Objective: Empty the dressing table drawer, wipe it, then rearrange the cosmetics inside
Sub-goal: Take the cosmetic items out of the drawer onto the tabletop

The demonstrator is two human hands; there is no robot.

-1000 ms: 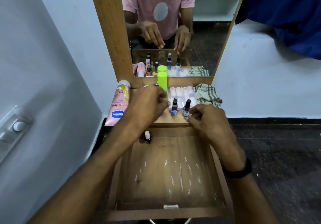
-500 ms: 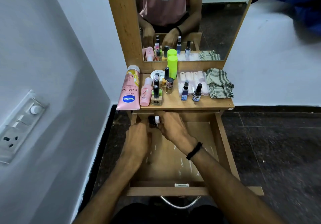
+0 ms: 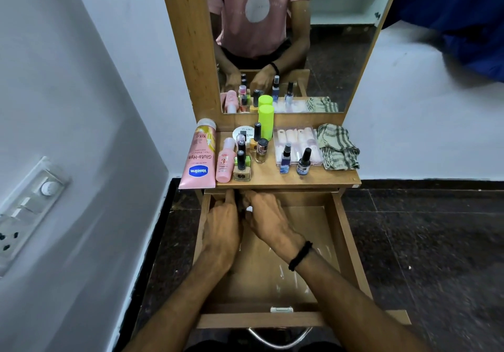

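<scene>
The drawer (image 3: pixel 344 242) is seen pulled fully out below the worktop (image 3: pixel 275 178), with pale streaks (image 3: pixel 281 272) on its wooden bottom. Both hands are placed in its far left corner. The left hand (image 3: pixel 222 229) is turned back-up, its forefinger stretched toward the drawer's back wall. The other fingers are hidden beneath it, so what they hold cannot be told. The right hand (image 3: pixel 266 220), with a black band (image 3: pixel 300 255) at the wrist, is laid just beside it, fingers bent downward. A small bottle (image 3: pixel 248 209) is wedged between the two hands, only its white cap showing. Whether it is gripped by either hand cannot be told.

The other cosmetics are kept on the worktop. A pink tube (image 3: pixel 199 158) is stood at the left edge, with a pink bottle (image 3: pixel 225 163) just beside it and a cluster of nail polish bottles (image 3: pixel 241 166) next to that. A round white tin (image 3: pixel 243 132) and a green can (image 3: pixel 266 121) are set behind them, against the mirror (image 3: pixel 327 51). A clear box (image 3: pixel 298 138) is laid to the right, with two dark-capped bottles (image 3: pixel 285 158) stood at its front. A checked cloth (image 3: pixel 338 147) is bunched at the right end. A switch panel (image 3: pixel 27 209) is fixed to the left wall.
</scene>
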